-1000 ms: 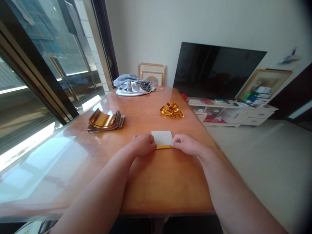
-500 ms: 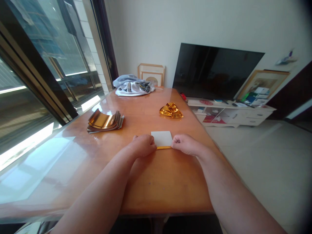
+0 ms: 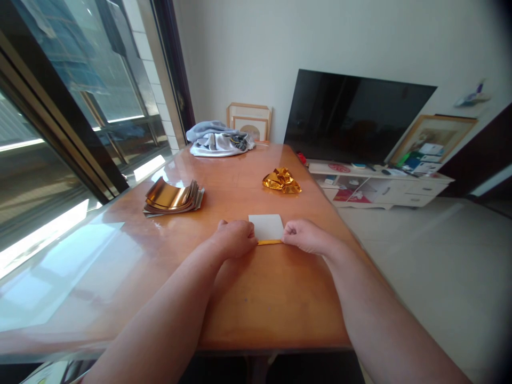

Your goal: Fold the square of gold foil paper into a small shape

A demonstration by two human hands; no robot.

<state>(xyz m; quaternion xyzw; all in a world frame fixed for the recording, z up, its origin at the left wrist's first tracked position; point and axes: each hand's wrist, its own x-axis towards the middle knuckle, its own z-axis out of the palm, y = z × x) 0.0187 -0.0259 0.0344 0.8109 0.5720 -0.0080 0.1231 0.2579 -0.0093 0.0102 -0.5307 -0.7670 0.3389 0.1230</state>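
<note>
White paper sheet (image 3: 267,226) w/ a gold strip (image 3: 270,242) at its near edge lies just nearer than the crumpled gold foil (image 3: 281,181), L hand (image 3: 237,238) & R hand (image 3: 304,236) pinching the strip's ends, & it might go crooked if one pulls harder.

On the table (image 3: 272,309), paper (image 3: 267,228) before foil (image 3: 282,181), sheet stack (image 3: 172,198) to their left, cloth (image 3: 218,143) behind

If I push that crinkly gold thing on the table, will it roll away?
Probably not: the crinkly gold thing looks wide and pointy rather than round. It might slide, though, because the table looks shiny and smooth. It's likely light and easy to squash, since its creases look like thin, crumpled foil or paper.
</note>
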